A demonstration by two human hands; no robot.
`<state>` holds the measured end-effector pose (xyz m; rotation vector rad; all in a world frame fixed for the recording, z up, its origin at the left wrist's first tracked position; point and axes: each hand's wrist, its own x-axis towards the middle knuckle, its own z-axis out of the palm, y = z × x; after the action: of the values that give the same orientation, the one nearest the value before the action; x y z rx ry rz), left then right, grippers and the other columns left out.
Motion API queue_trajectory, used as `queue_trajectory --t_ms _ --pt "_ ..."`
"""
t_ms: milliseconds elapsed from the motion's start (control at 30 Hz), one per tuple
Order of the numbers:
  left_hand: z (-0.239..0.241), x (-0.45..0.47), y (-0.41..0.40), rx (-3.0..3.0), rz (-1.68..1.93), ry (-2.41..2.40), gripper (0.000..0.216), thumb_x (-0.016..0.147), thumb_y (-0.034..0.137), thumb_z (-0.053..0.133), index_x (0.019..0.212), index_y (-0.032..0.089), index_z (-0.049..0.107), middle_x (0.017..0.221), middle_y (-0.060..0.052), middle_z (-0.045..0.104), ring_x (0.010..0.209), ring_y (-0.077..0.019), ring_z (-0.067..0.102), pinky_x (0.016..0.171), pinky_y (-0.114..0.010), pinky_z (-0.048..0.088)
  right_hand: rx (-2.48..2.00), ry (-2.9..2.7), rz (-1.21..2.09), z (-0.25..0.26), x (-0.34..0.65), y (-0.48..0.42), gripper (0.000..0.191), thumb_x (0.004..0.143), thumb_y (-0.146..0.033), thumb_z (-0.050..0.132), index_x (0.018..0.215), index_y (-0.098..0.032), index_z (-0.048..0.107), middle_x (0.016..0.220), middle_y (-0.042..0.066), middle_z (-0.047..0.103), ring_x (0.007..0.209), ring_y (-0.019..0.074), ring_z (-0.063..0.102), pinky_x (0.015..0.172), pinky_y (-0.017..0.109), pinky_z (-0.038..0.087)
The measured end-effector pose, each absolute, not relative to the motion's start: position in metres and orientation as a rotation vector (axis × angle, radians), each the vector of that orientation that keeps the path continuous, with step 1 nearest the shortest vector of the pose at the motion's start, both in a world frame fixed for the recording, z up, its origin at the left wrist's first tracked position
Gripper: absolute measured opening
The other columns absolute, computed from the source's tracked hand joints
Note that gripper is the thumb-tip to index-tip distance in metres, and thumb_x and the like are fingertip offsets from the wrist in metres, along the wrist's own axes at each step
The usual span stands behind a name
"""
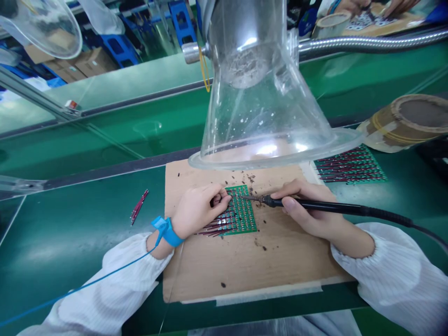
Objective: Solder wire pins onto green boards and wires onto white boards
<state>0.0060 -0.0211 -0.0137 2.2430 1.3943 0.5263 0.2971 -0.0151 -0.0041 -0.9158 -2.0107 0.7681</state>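
A green circuit board panel [248, 215] lies on a scorched cardboard sheet [280, 261], with dark red wires [213, 227] sticking out from its left side. My right hand [311, 205] grips a black soldering iron [322, 205], its thin tip over the upper part of the panel. At the panel's upper left, my left hand [199, 207] pinches with thumb and forefinger; a dark red wire seems to be in its fingers, mostly hidden by them. A blue wrist strap [168, 231] with a cord circles my left wrist.
A clear fume hood [266, 121] hangs low over the cardboard. Another wired panel [353, 165] lies at right beside a cardboard tube [416, 119]. Loose dark red wires [139, 207] lie at left. Across the bench, another person's hands [395, 8] work.
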Motion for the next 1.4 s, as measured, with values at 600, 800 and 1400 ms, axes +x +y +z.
queue_trajectory --t_ms 600,800,1400 --pt "-0.0142 0.0051 -0.0209 2.227 0.543 1.382 0.020 0.100 0.030 0.063 0.084 0.019 0.067 0.069 0.004 0.064 0.060 -0.0109 0.054 0.059 -0.024 0.036 -0.894 -2.053 0.753 -0.0076 0.2993 -0.0146 0.010 0.102 -0.025 0.060 0.104 -0.026 0.070 0.083 0.001 0.076 0.066 0.0138 0.070 0.059 0.025 0.054" --pt "-0.0147 0.0059 -0.0213 2.230 0.532 1.401 0.021 0.100 0.032 0.063 0.083 0.019 0.067 0.069 0.003 0.065 0.058 -0.0109 0.054 0.057 -0.024 0.036 -0.915 -2.053 0.761 -0.0068 0.2983 -0.0147 0.009 0.101 -0.027 0.062 0.103 -0.026 0.070 0.083 0.001 0.077 0.066 0.0146 0.071 0.059 0.026 0.055" --pt "-0.0144 0.0055 -0.0214 2.234 0.541 1.389 0.022 0.100 0.032 0.062 0.083 0.019 0.067 0.068 0.003 0.063 0.059 -0.0113 0.055 0.057 -0.024 0.036 -0.939 -1.991 0.774 -0.0073 0.2995 -0.0149 0.010 0.101 -0.029 0.062 0.100 -0.026 0.071 0.074 -0.001 0.073 0.056 0.0135 0.066 0.055 0.026 0.053"
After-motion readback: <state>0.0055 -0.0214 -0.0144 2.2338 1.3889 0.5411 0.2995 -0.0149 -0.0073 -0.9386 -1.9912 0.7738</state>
